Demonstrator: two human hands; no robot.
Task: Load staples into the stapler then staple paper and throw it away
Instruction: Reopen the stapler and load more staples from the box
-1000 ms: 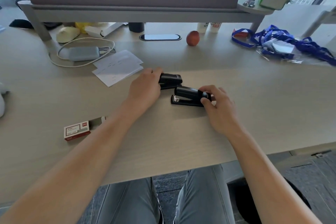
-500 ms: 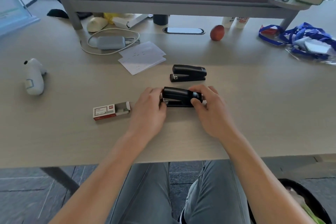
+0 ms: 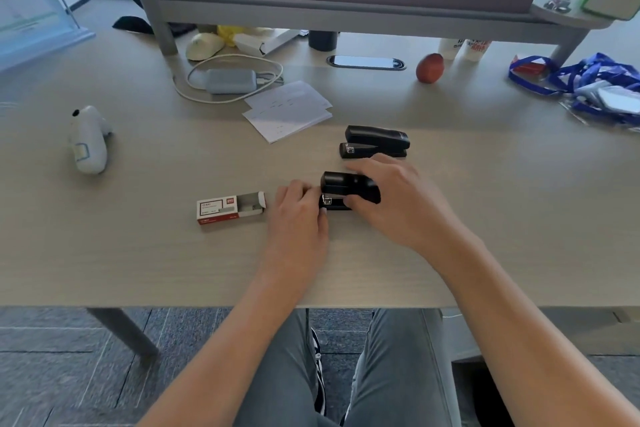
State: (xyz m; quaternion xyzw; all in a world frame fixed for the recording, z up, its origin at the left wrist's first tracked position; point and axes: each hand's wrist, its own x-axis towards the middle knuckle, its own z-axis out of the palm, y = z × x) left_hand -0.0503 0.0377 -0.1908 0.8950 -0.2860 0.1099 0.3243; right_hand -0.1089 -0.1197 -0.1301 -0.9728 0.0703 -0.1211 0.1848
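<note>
Your right hand point(image 3: 398, 198) covers the rear of the near stapler point(image 3: 343, 189); left hand point(image 3: 299, 215) hides its front base. Staple box point(image 3: 228, 209) print too small to read; lanyards point(image 3: 588, 80) cut off at frame's right edge

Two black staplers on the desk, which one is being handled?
The near stapler, beside the open staple box. The right hand grips it from above and the left hand touches its front end. The far stapler sits untouched by the paper stack.
</note>
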